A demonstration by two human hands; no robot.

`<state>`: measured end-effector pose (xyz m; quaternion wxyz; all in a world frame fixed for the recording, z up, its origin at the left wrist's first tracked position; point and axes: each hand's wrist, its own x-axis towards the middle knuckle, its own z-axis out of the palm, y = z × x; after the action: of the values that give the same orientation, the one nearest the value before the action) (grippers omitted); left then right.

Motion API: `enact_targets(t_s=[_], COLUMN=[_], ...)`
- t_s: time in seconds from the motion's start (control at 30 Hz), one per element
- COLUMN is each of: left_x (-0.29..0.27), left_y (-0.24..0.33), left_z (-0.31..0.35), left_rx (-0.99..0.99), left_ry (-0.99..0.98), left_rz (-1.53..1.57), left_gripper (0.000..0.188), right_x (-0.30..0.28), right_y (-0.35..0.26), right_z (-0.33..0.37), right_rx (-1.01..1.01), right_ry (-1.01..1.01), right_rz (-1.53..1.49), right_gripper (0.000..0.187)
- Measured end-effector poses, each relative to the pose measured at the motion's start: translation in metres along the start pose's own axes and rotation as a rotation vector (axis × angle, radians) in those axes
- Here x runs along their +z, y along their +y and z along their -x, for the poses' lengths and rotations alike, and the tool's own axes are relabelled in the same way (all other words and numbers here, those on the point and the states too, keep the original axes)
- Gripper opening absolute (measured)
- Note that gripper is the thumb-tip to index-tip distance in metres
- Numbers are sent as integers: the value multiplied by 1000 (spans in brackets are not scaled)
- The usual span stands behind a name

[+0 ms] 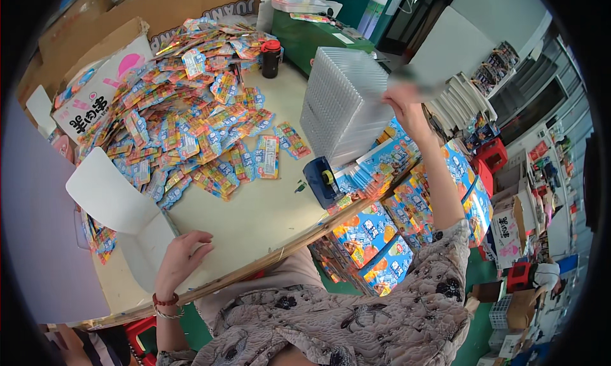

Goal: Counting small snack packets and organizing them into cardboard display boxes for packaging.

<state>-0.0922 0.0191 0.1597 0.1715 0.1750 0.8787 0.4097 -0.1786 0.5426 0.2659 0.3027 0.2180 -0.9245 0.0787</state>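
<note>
My left hand (182,259) hovers over the table's near edge, fingers loosely bent and apart, with nothing visible in them. Beside it stands a white box (141,245) with its lid raised. My right hand (407,106) is stretched far to the right, its fingertips pinched at the upper edge of a tall stack of clear plastic trays (344,105). How many trays the fingers grip is hidden. Left of the stack, colourful flat snack packets (197,124) lie in a big heap. A blue tape dispenser (323,183) sits at the foot of the stack.
A dark bottle with a red cap (270,59) stands behind the heap. Cartons (108,80) rise at the back left. Blue printed display boxes (375,239) are stacked beside the table's right edge. Red stools (491,155) and shelves fill the right side, where another person (547,277) shows.
</note>
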Motion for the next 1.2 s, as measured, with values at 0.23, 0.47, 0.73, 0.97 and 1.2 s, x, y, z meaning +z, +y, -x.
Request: enact_targets(t_s=[0.23, 0.47, 0.73, 0.97, 1.2], left_x=[32, 88, 129, 144, 128], left_y=[65, 174, 211, 213, 112], left_z=[-56, -157, -243, -247, -145], left_rx=[574, 1054, 991, 967, 935], left_ry=[-64, 159, 276, 263, 486], left_rz=[-88, -393, -632, -559, 4], left_gripper=[27, 71, 78, 76, 65], right_x=[-9, -11, -6, -97, -16], right_y=[36, 45, 69, 57, -210], right_z=[-44, -55, -82, -189, -167], right_rx=[165, 303, 105, 193, -475], right_ry=[-421, -581, -281, 1093, 617], right_rz=[-186, -315, -125, 260, -324], right_gripper=[7, 11, 8, 8, 14])
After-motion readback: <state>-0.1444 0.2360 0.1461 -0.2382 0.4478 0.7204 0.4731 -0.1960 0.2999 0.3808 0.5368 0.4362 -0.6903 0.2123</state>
